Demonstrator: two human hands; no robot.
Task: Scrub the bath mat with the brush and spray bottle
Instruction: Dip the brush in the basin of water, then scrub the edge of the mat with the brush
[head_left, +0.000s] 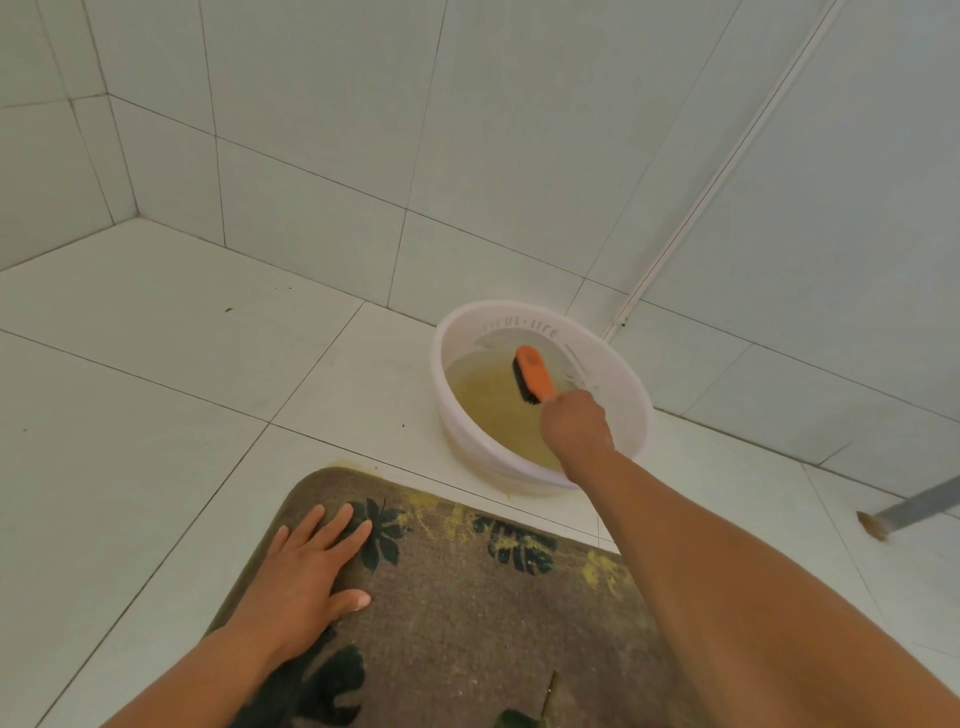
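While the brush (532, 374) is tipped into the white basin (467, 444), bristles at the murky yellowish water (488, 400) (touching or just above, can't tell), the R hand (574, 423) is fisted round its orange handle, fingers clamped tight, arm stretched fwd past the bath mat (467, 597). L hand (306, 566) lies flat on the mat's left part, fingers straight & spread, gripping nothing, prob. pinning it down. Mat sits on the tiled floor (156, 389) right in front of the person, far edge near the basin but not touching. Progress, as a guess: mid-job. The water's yellow tint suggests grime rinsed off the brush, so some scrubbing looks done. But yellow powdery smears (597, 566) show along the mat's far edge & right side, so that strip needs work. Near part of mat is partly hidden by the arms, can't judge it. Spray bottle not in view, so no telling if spraying is done. Left to do, prob.: bring wet brush back, scrub the stained strip, maybe rinse again.
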